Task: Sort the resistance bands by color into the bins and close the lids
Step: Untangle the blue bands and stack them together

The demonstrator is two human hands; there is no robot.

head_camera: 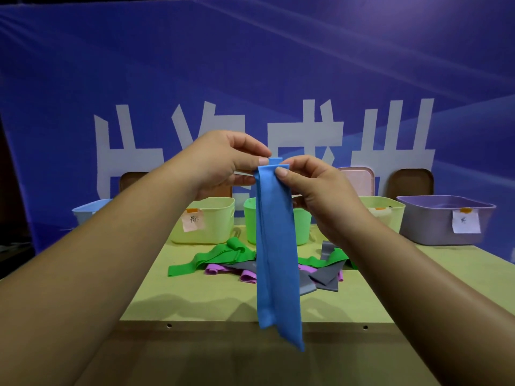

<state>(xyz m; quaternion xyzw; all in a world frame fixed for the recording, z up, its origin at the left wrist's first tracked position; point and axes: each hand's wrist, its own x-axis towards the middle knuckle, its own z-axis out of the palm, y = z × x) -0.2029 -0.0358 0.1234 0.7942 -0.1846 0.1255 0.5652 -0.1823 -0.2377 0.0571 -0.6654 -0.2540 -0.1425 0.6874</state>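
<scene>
Tail of the blue band [276, 246] hangs lowest and nearest, below both hands and past the near edge of the counter [195, 296]. The band's long axis runs straight down, folded into layers, with the top ends gathered between the two hands.

The left hand [223, 165] has thumb and forefinger closed in a pinch on the upper left corner of the fold, the other fingers curled under. The right hand [315, 196] pinches the same top edge from the other side, thumb flat on the front layer. Both hands touch the band; neither holds anything else.

Beyond and below the hands lies a loose heap of green bands [223, 256], purple bands [248, 275] and grey bands [323, 282], tangled together.

Farther out stands a row of open bins. A green bin [250, 218] sits directly behind the hanging band; the pale blue bin [89, 211] stands well off to the left of the left hand, at the row's end, partly hidden by the forearm. I judge that bin the target, so the left hand is the nearer one for carrying the band over. Lids [412, 181] lean behind the bins, none fitted yet.
</scene>
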